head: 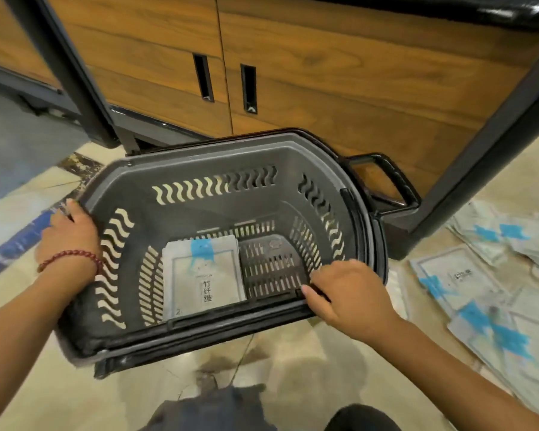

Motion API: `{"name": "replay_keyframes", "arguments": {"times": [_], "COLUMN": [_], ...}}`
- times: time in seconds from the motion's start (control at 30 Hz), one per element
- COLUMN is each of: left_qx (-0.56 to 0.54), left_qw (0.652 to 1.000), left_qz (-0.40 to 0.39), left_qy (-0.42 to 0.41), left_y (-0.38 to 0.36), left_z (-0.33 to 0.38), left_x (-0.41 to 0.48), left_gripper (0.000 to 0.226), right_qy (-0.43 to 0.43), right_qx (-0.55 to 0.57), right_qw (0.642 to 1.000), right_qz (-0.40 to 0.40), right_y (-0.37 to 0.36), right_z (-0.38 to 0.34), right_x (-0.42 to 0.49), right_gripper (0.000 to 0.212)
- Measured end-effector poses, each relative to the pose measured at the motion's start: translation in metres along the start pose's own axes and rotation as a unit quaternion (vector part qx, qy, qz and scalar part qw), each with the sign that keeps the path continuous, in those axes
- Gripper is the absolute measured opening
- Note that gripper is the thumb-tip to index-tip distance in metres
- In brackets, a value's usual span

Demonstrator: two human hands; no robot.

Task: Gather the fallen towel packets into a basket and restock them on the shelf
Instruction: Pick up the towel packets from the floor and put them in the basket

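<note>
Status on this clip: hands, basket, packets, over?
Left hand, right hand both gripping basket rim. One towel packet inside. More packets on floor, right side. Nothing blocking.

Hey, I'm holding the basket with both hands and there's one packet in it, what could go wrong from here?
1. The basket looks tilted, held only at its rim by the left hand and right hand; the packet inside could slide out.
2. Loose packets lie scattered on the floor to the right and could be stepped or slipped on.
3. The handle sits close to the shelf post and might catch there.
</note>
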State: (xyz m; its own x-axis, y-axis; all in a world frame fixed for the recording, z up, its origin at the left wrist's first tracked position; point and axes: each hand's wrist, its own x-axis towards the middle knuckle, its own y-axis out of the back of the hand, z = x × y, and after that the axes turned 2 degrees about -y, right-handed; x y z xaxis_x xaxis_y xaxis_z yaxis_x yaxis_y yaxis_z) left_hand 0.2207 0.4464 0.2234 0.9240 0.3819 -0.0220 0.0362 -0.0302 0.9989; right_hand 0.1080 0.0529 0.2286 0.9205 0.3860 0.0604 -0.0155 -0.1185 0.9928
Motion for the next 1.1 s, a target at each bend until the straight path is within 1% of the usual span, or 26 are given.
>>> {"name": "replay_keyframes", "arguments": {"times": [0.1, 0.17, 0.23, 0.3, 0.33, 0.37, 0.43, 0.47, 0.5, 0.53, 0.57, 0.6, 0.63, 0.67, 0.7, 0.73, 0.8, 0.87, 0.9, 0.97, 1.03, 1.1], "left_qx": [0.006, 0.004, -0.007, -0.013, -0.038, -0.088, -0.222, -0.290, -0.353, -0.405, -0.444, -0.470, -0.483, -0.481, -0.461, -0.427, -0.369, -0.359, -0.350, -0.323, -0.309, -0.293], "left_qw": [1.000, 0.999, 0.997, 0.999, 0.999, 0.995, 0.969, 0.948, 0.922, 0.894, 0.868, 0.844, 0.825, 0.812, 0.811, 0.818, 0.830, 0.821, 0.821, 0.834, 0.840, 0.843], "left_qz": [0.007, -0.009, -0.032, -0.024, -0.011, 0.000, -0.003, -0.002, 0.007, 0.021, 0.034, 0.039, 0.029, 0.004, -0.036, -0.088, -0.211, -0.307, -0.333, -0.351, -0.368, -0.382], "left_qy": [0.025, 0.046, 0.065, 0.033, -0.004, -0.044, -0.107, -0.134, -0.160, -0.189, -0.221, -0.255, -0.293, -0.330, -0.359, -0.375, -0.362, -0.321, -0.304, -0.278, -0.252, -0.241], "left_y": [-0.002, 0.004, 0.017, 0.029, 0.033, 0.037, 0.042, 0.045, 0.047, 0.050, 0.052, 0.054, 0.053, 0.050, 0.044, 0.033, 0.005, -0.033, -0.055, -0.102, -0.147, -0.187], "left_z": [-0.004, -0.003, 0.006, 0.026, 0.041, 0.059, 0.096, 0.114, 0.130, 0.145, 0.158, 0.170, 0.181, 0.191, 0.201, 0.210, 0.228, 0.245, 0.253, 0.267, 0.282, 0.300], "left_x": [-0.018, -0.027, -0.039, -0.057, -0.070, -0.086, -0.127, -0.149, -0.172, -0.195, -0.216, -0.236, -0.251, -0.263, -0.272, -0.278, -0.282, -0.279, -0.276, -0.266, -0.254, -0.241], "left_gripper": [0.068, 0.071, 0.068, 0.061, 0.058, 0.056, 0.059, 0.056, 0.049, 0.041, 0.033, 0.030, 0.029, 0.029, 0.030, 0.031, 0.034, 0.035, 0.034, 0.035, 0.037, 0.038], "right_qy": [0.021, 0.035, 0.043, 0.057, 0.065, 0.068, 0.062, 0.052, 0.032, -0.004, -0.057, -0.118, -0.184, -0.244, -0.288, -0.319, -0.360, -0.375, -0.382, -0.391, -0.398, -0.396], "right_qx": [0.016, 0.008, -0.015, -0.031, -0.030, -0.026, -0.003, 0.013, 0.037, 0.072, 0.111, 0.142, 0.160, 0.167, 0.168, 0.168, 0.174, 0.186, 0.189, 0.182, 0.178, 0.178], "right_qw": [0.999, 0.998, 0.997, 0.997, 0.997, 0.997, 0.998, 0.998, 0.996, 0.989, 0.980, 0.969, 0.960, 0.950, 0.940, 0.932, 0.917, 0.907, 0.902, 0.897, 0.889, 0.889], "right_qz": [0.028, 0.046, 0.056, 0.040, 0.027, 0.015, 0.012, 0.038, 0.080, 0.126, 0.158, 0.163, 0.141, 0.105, 0.071, 0.045, -0.001, -0.045, -0.065, -0.101, -0.138, -0.145], "right_y": [-0.009, -0.012, -0.011, -0.010, -0.008, -0.005, 0.004, 0.007, 0.008, 0.007, 0.003, -0.001, -0.006, -0.014, -0.023, -0.033, -0.055, -0.086, -0.103, -0.138, -0.171, -0.199], "right_z": [0.010, 0.014, 0.017, 0.021, 0.022, 0.022, 0.021, 0.022, 0.026, 0.032, 0.041, 0.051, 0.062, 0.073, 0.083, 0.092, 0.104, 0.113, 0.118, 0.127, 0.140, 0.158], "right_x": [0.003, 0.005, 0.004, 0.004, 0.006, 0.008, 0.002, -0.007, -0.021, -0.039, -0.059, -0.080, -0.101, -0.119, -0.135, -0.150, -0.174, -0.188, -0.192, -0.191, -0.182, -0.165], "right_gripper": [0.042, 0.042, 0.044, 0.043, 0.042, 0.041, 0.034, 0.028, 0.022, 0.020, 0.023, 0.025, 0.027, 0.028, 0.029, 0.030, 0.030, 0.031, 0.033, 0.038, 0.041, 0.037]}}
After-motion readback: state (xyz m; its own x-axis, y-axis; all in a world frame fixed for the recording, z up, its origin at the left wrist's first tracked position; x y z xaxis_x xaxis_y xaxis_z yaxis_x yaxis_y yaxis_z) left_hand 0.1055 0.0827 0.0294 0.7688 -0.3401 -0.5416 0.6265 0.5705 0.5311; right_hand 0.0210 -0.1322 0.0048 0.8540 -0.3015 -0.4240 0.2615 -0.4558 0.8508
